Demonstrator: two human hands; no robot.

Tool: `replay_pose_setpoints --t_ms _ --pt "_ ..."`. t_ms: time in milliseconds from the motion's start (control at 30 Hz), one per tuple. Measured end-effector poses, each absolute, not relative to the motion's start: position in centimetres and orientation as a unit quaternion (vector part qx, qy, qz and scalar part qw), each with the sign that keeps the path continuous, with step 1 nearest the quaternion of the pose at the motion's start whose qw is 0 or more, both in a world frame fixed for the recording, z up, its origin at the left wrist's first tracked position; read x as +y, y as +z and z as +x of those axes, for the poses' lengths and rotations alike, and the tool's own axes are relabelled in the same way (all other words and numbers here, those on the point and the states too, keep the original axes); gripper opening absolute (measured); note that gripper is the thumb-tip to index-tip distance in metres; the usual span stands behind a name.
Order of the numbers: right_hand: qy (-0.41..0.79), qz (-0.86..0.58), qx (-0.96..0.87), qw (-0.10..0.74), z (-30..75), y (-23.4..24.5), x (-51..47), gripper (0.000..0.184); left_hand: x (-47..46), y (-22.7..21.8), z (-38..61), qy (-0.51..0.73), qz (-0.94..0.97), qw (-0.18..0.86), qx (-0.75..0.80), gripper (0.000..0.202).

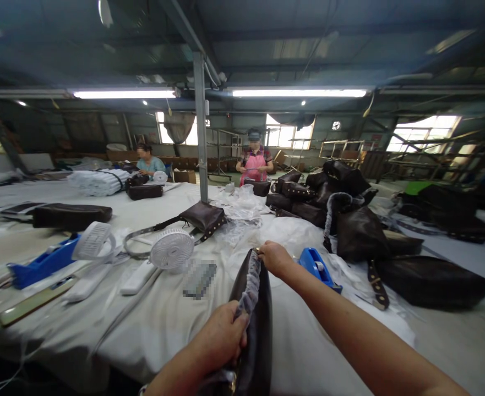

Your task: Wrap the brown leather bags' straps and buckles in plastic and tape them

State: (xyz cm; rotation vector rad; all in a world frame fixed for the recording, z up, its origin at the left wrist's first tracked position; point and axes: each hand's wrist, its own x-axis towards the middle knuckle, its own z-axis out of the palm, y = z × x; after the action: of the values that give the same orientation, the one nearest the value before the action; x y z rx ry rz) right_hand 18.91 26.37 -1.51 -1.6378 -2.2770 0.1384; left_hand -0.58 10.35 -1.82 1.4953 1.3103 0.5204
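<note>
Desk (300, 352), cloth-covered, fills the lower half of frame. Heap of dark bags (349, 225) on it, right of centre toward upper right, well apart from the left hand.

Dark bag (265, 324) being handled: lower centre, standing on edge, its long narrow side running from bottom edge of frame up to the middle. Both hands at it.

Right arm comes in from lower right corner, long diagonal up and left, reaching out; forearm bare. Right hand (276, 258) at frame centre, back of hand upward, at the bag's far end. Left forearm enters from bottom edge, left of centre, shorter in view, slanting up and right. Left hand (219, 333) lower and nearer, knuckles up, against the bag's left side.

Strap (251, 283) in crinkled translucent wrap, lying along the bag's upper edge between the hands. Blue tape dispenser (317, 267) just beside the right forearm.

Left fingers (239, 324) curled closed, clamped on the wrapped strap's near part. Right fingers (262, 252) bunched together, pinching at the strap's far end; whether on wrap or fitting, cannot tell.
</note>
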Motion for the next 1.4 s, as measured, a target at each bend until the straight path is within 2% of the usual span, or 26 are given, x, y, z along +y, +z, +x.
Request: replay_pose_setpoints --t_ms 300,400,533,667,767,967,1067,1233,1300,1400 --pt "0.025 -0.597 -0.789 0.146 17.7 -2.0 26.2 0.021 10.5 -2.4 -0.8 0.230 0.628 0.520 0.531 0.020" --pt "0.022 -0.601 -0.780 0.175 18.0 -2.4 26.2 0.022 10.6 -2.7 -1.2 0.235 0.613 0.540 0.527 0.022" --pt "0.027 -0.579 -0.780 0.236 19.0 -2.8 25.9 0.027 10.7 -2.7 -2.6 0.255 0.543 0.627 0.498 0.028" --pt "0.065 -0.495 -0.823 0.270 19.5 -3.3 26.0 0.058 11.2 -1.6 -4.2 0.269 0.474 0.681 0.489 0.034" --pt "0.104 -0.471 -0.829 0.284 19.2 -3.9 27.2 0.060 12.0 -0.9 -5.0 0.259 0.482 0.680 0.489 0.037" --pt "0.132 -0.468 -0.815 0.315 18.7 -4.6 29.0 0.041 14.4 -1.2 -7.7 0.216 0.584 0.543 0.563 0.043" --pt "0.118 -0.469 -0.811 0.330 18.3 -4.8 28.5 0.041 15.9 -0.6 -8.0 0.220 0.628 0.446 0.599 0.046" --pt "0.107 -0.465 -0.813 0.333 16.6 -5.3 27.3 0.040 19.2 0.9 -3.0 0.261 0.702 0.310 0.586 0.069" --pt "0.113 -0.454 -0.818 0.334 16.4 -5.4 27.1 0.036 20.7 0.8 -0.5 0.257 0.720 0.257 0.592 0.059" --pt "0.138 -0.426 -0.825 0.345 17.3 -5.3 27.1 0.037 22.3 -0.1 1.7 0.232 0.733 0.201 0.608 0.033"
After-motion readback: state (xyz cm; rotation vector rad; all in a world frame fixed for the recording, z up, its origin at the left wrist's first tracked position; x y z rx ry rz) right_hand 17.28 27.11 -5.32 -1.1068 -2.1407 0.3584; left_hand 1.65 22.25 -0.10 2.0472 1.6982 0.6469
